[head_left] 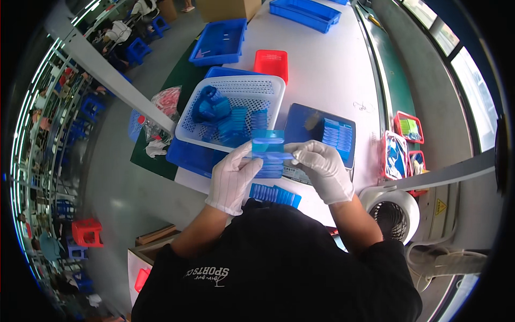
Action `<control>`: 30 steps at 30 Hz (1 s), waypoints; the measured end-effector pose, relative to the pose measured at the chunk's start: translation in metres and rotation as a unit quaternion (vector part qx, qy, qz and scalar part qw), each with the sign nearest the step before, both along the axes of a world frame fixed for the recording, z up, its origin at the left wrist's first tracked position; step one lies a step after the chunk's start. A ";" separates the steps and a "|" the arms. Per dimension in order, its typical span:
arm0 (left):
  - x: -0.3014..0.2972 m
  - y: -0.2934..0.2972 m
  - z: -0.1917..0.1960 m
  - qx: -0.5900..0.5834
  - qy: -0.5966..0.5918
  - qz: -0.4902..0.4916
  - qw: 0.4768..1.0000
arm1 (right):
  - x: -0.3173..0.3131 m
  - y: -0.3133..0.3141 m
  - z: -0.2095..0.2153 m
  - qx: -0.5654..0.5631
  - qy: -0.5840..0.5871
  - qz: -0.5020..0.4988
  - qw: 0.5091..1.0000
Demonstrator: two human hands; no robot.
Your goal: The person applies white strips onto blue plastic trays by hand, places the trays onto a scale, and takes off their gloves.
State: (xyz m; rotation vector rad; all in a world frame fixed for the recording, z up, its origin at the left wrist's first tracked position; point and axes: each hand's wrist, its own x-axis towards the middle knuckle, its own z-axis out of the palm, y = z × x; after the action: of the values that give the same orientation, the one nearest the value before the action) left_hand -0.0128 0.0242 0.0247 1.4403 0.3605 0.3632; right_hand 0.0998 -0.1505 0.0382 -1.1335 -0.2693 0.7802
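Both my hands wear white gloves and are raised over the near part of the table. My left hand (234, 176) is closed on the left side of a translucent blue film sheet (267, 148) with several rows of narrow clear strips. At the sheet's right edge, my right hand (324, 170) pinches with thumb and fingers. Just beyond, a white perforated basket (185, 129) contains more blue film sheets (233, 126) and a rolled blue bundle (211, 104). A stack of similar blue pieces (337, 137) lies on a dark blue flat tray (300, 121) to the right. More strips (275, 194) lie close to my body.
Blue bins (217, 42) and a red basket (271, 63) stand farther back on the white table (327, 64). A white round fan (394, 214) is at my right, below a grey metal post (445, 170). Small red baskets (396, 155) line the right side.
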 end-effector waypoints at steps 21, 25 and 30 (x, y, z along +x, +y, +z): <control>-0.004 -0.015 0.010 0.014 0.038 -0.015 0.999 | -0.010 0.013 0.003 -0.024 -0.017 -0.059 0.998; -0.004 -0.017 0.016 0.018 0.050 -0.016 0.998 | -0.010 0.012 0.003 -0.030 -0.020 -0.058 0.998; -0.005 -0.018 0.017 0.001 0.049 -0.018 0.999 | -0.010 0.011 0.000 -0.032 -0.026 -0.060 0.997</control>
State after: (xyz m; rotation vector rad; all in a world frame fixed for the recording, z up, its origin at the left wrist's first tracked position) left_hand -0.0175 0.0066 0.0416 1.4680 0.4123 0.2651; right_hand 0.0899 -0.1392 0.0382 -1.2202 -0.2178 0.6572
